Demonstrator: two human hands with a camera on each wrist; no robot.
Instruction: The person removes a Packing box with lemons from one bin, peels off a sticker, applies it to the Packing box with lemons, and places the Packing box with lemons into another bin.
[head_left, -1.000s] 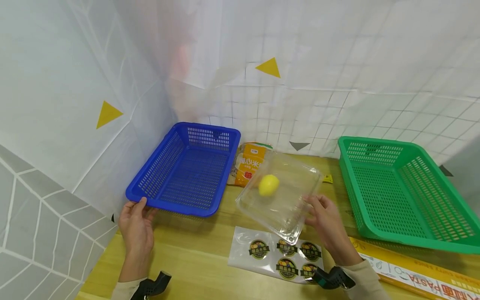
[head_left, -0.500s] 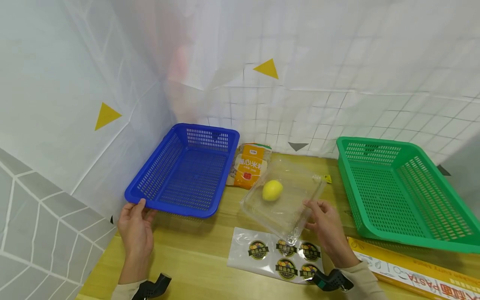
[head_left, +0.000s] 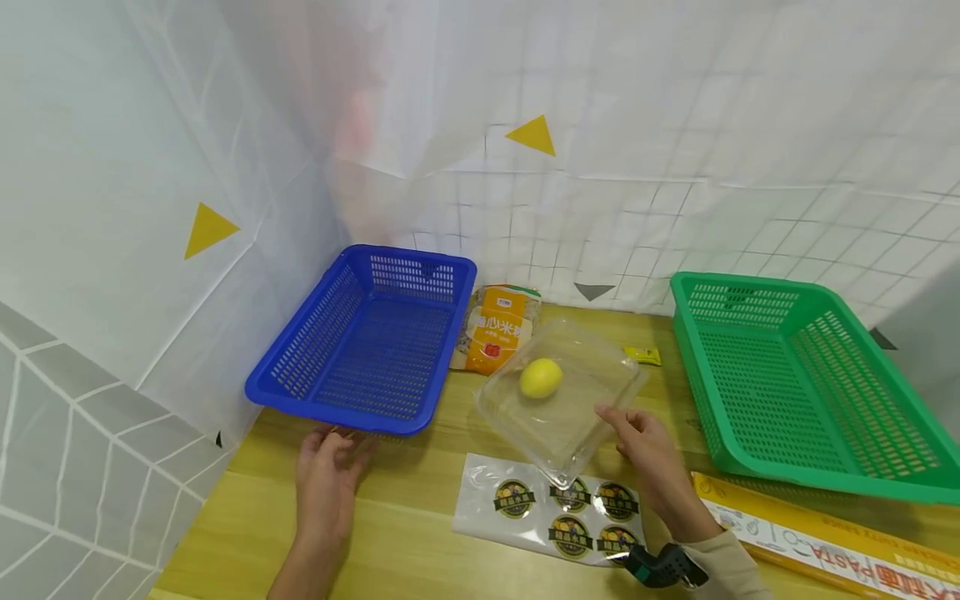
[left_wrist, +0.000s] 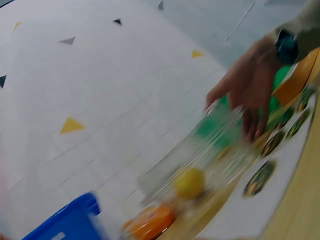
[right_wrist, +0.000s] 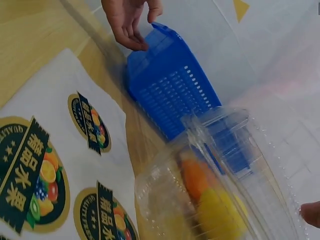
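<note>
In the head view a clear plastic container (head_left: 581,400) holds a yellow lemon (head_left: 541,378) at its left side. My right hand (head_left: 651,458) pinches the container's right edge, its thumb inside the wall in the left wrist view. My left hand (head_left: 327,483) hovers just in front of the blue basket (head_left: 360,410), below its front rim, fingers loosely bent and holding nothing. From the right wrist view, the same left hand (right_wrist: 131,22) shows with thumb and fingers apart beside the basket's end.
A sheet of round fruit stickers (head_left: 480,500) lies in front of the container. An orange food bag (head_left: 498,329) and small yellow packet (head_left: 642,356) sit behind it. To the right are a green basket (head_left: 810,479) and a yellow pasta box (head_left: 825,542).
My left hand has left the blue basket's front rim and moved right along it. The container has come down and shifted slightly left with my right hand, the lemon shifting inside.
</note>
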